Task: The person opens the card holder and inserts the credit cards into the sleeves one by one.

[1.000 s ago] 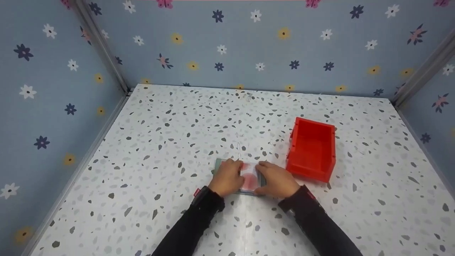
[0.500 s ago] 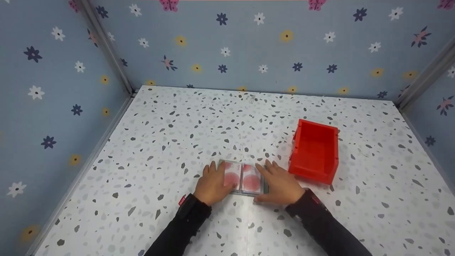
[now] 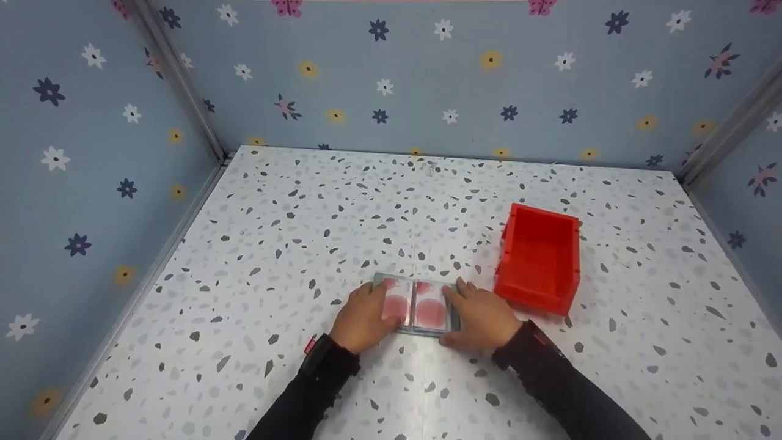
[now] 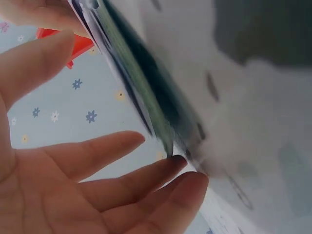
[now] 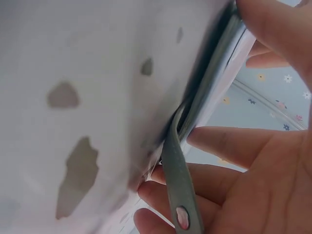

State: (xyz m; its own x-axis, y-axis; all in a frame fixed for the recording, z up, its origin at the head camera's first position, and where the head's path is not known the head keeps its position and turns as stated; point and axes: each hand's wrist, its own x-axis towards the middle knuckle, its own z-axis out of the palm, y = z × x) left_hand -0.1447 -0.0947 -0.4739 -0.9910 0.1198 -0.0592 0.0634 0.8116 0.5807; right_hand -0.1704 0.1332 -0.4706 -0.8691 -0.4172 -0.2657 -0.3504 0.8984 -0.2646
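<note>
A small card holder (image 3: 430,313) lies spread flat on the speckled table, a clear-sleeved page with pink-and-white prints on each side of its spine. My left hand (image 3: 360,321) rests along its left side, thumb on the page's lower corner and fingers extended at the edge. On the other side, my right hand (image 3: 486,319) touches the right edge with its fingers spread. The right wrist view shows a green strap (image 5: 179,178) with a metal snap sticking out from the cover, alongside the fingers. In the left wrist view, fingertips meet the green cover's edge (image 4: 151,102).
A red plastic bin (image 3: 530,299) stands just beyond my right hand. Flower-patterned panels (image 3: 415,73) enclose the table at the back and both sides.
My left hand has moved left from the spine to the left edge, uncovering the left page. My right hand stays at the right edge with only a slight shift.
</note>
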